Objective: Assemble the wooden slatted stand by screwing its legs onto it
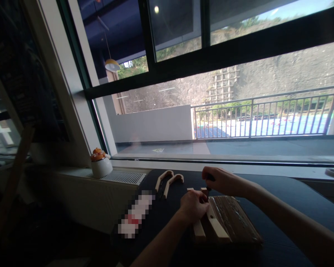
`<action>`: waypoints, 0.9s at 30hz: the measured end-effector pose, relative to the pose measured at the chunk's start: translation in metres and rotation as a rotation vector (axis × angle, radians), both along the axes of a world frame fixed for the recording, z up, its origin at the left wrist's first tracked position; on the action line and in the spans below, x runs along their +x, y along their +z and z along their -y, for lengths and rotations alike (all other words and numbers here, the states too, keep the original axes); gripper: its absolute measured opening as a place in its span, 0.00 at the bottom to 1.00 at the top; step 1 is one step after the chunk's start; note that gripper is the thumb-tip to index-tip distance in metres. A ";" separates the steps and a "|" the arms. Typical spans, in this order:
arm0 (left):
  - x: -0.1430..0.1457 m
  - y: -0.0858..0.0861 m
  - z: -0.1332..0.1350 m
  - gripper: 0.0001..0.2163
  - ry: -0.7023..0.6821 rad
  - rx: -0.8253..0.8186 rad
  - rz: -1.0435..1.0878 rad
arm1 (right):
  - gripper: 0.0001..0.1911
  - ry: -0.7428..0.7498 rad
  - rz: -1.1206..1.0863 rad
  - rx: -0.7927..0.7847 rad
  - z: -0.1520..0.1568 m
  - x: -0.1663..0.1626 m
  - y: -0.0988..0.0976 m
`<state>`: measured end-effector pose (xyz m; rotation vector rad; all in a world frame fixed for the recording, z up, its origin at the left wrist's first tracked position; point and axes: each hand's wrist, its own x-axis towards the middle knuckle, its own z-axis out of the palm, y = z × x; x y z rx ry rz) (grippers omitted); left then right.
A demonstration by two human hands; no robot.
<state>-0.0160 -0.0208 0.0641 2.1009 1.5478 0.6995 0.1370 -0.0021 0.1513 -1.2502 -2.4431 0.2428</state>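
Wooden strip (217,227), pale and with a dark hole (212,216) partway along it, lies over the left part of the film-wrapped brown board (239,218). A second strip (199,230) lies just left of it, over the same side of the board. Above the board's far left corner, the right hand (217,181) is wrapped narrow around a dark-handled tool (210,177), probably a screwdriver, pointed down toward the wood. The left hand (193,204), at the board's left side, is curled narrow on the wooden strip, its fingertips close to the tool's lower end; whether they also pinch the tool or a small fastener, I cannot tell.

The step in hand looks like working a screw at the far part of the strip, with the left hand bracing and the right hand turning or pressing. The tip itself is hidden, so I cannot tell how deep anything sits. As I judge it, the next move calls for keeping the tool in line, pressing down while twisting, and holding the wood firmly so that it does not skid on the slick film.

Beyond the board's far left corner, two curved wooden pieces (168,183) lie near each other on the dark table (281,189), with neither hand on them.
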 end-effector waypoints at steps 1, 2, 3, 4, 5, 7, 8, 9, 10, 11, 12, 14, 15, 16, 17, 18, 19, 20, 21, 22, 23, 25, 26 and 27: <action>0.000 -0.001 0.000 0.11 -0.001 0.002 0.001 | 0.09 0.001 -0.024 0.015 0.000 0.000 -0.002; -0.001 -0.002 -0.001 0.12 -0.004 0.001 0.001 | 0.09 0.006 -0.045 0.026 0.000 0.001 -0.005; -0.001 -0.002 -0.001 0.12 -0.007 -0.001 0.000 | 0.08 0.013 -0.062 0.032 0.000 0.001 -0.006; -0.002 -0.002 -0.001 0.12 -0.012 -0.003 -0.002 | 0.08 0.023 -0.072 0.033 0.000 0.001 -0.008; -0.002 -0.001 -0.001 0.12 -0.017 -0.005 -0.005 | 0.08 0.032 -0.077 0.032 0.001 0.001 -0.009; -0.002 0.000 -0.001 0.12 -0.025 -0.008 -0.013 | 0.07 0.048 -0.088 0.041 0.004 -0.001 -0.010; -0.002 0.001 -0.001 0.12 -0.026 -0.008 -0.019 | 0.07 0.055 -0.095 0.046 0.006 -0.002 -0.010; -0.002 0.002 0.000 0.12 -0.027 -0.006 -0.027 | 0.07 0.061 -0.100 0.050 0.008 -0.003 -0.011; -0.002 0.003 0.000 0.12 -0.029 -0.002 -0.036 | 0.07 0.067 -0.103 0.054 0.010 -0.004 -0.011; -0.002 0.004 0.001 0.11 -0.032 0.002 -0.046 | 0.07 0.072 -0.102 0.058 0.012 -0.006 -0.011; -0.002 0.005 0.001 0.11 -0.036 0.004 -0.055 | 0.07 0.074 -0.099 0.063 0.014 -0.007 -0.011; -0.002 0.005 0.001 0.11 -0.042 0.008 -0.068 | 0.08 0.073 -0.094 0.077 0.016 -0.009 -0.010; -0.002 0.005 0.001 0.12 -0.044 0.010 -0.068 | 0.08 0.067 -0.099 0.087 0.017 -0.009 -0.010; -0.003 0.005 0.001 0.12 -0.044 0.009 -0.066 | 0.08 0.051 -0.112 0.098 0.018 -0.007 -0.009; -0.003 0.005 0.001 0.12 -0.043 0.007 -0.062 | 0.09 0.026 -0.133 0.112 0.019 -0.005 -0.008; -0.003 0.005 0.001 0.12 -0.042 0.001 -0.058 | 0.10 -0.008 -0.162 0.128 0.020 -0.002 -0.007; -0.003 0.005 0.001 0.12 -0.043 -0.010 -0.056 | 0.10 -0.053 -0.196 0.147 0.021 0.002 -0.007; -0.003 0.005 0.000 0.12 -0.043 -0.023 -0.055 | 0.11 -0.097 -0.226 0.162 0.024 0.007 -0.009; -0.003 0.005 0.000 0.13 -0.047 -0.036 -0.053 | 0.11 -0.135 -0.250 0.166 0.027 0.013 -0.013; -0.003 0.005 -0.001 0.13 -0.051 -0.045 -0.051 | 0.11 -0.157 -0.264 0.160 0.032 0.018 -0.019; -0.003 0.006 -0.001 0.13 -0.058 -0.050 -0.046 | 0.11 -0.147 -0.245 0.128 0.037 0.023 -0.027; -0.003 0.006 -0.001 0.13 -0.067 -0.050 -0.028 | 0.10 -0.071 -0.204 0.009 0.050 0.029 -0.048; -0.002 0.007 -0.001 0.12 -0.064 -0.049 -0.020 | 0.11 0.009 -0.173 -0.040 0.057 0.030 -0.059; -0.002 0.007 0.000 0.12 -0.058 -0.050 -0.011 | 0.14 0.086 -0.145 -0.061 0.063 0.030 -0.069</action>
